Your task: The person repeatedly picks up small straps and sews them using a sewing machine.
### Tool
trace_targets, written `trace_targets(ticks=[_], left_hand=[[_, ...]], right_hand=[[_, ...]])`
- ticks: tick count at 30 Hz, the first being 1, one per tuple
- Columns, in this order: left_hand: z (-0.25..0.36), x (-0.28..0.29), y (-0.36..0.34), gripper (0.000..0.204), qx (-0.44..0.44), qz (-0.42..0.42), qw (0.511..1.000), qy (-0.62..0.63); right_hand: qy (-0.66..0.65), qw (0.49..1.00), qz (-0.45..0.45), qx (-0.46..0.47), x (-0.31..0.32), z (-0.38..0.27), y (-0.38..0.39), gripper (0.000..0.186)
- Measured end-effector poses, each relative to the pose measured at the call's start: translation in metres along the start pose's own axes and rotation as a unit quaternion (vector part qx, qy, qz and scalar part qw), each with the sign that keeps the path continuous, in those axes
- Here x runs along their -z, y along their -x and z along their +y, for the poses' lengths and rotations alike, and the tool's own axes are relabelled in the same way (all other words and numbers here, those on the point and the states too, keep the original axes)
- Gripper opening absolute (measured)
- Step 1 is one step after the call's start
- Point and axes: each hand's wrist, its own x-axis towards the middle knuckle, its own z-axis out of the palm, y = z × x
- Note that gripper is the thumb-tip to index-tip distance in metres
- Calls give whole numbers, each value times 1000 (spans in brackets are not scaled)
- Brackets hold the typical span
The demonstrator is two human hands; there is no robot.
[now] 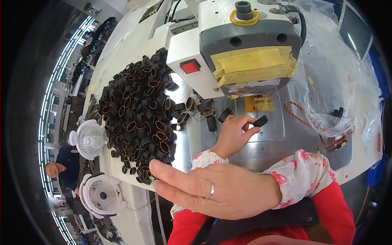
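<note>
My left hand [237, 134] is at the sewing machine's metal bed, its thumb and index finger closed at the end of a small black band loop [260, 121]. Just beyond these fingers, under the machine head [249, 45], is an orange-yellow guard [255, 104]. My right hand [220, 190], with a ring on one finger, crosses in front of my body toward the left. Its fingers are stretched out, their tips overlapping the near edge of a big pile of black band loops [139, 114] with brown-orange edges. Nothing shows in it, though its underside is hidden.
Several loose loops [190, 104] and thin threads lie between pile and machine. Clear plastic sheeting [339, 81], a brown cord [296, 105] and small tools [337, 143] are at the right. Two white fans [102, 195] stand left, near another person [67, 165].
</note>
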Motion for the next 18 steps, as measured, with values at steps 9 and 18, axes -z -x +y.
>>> trace_targets(ticks=[9, 18], left_hand=[[0, 1, 0, 20, 13, -2, 1000, 0], [0, 0, 4, 19, 5, -6, 1000, 8]], right_hand=[[-66, 994, 59, 66, 10, -18, -2, 59], [29, 998, -59, 26, -3, -18, 18, 15]])
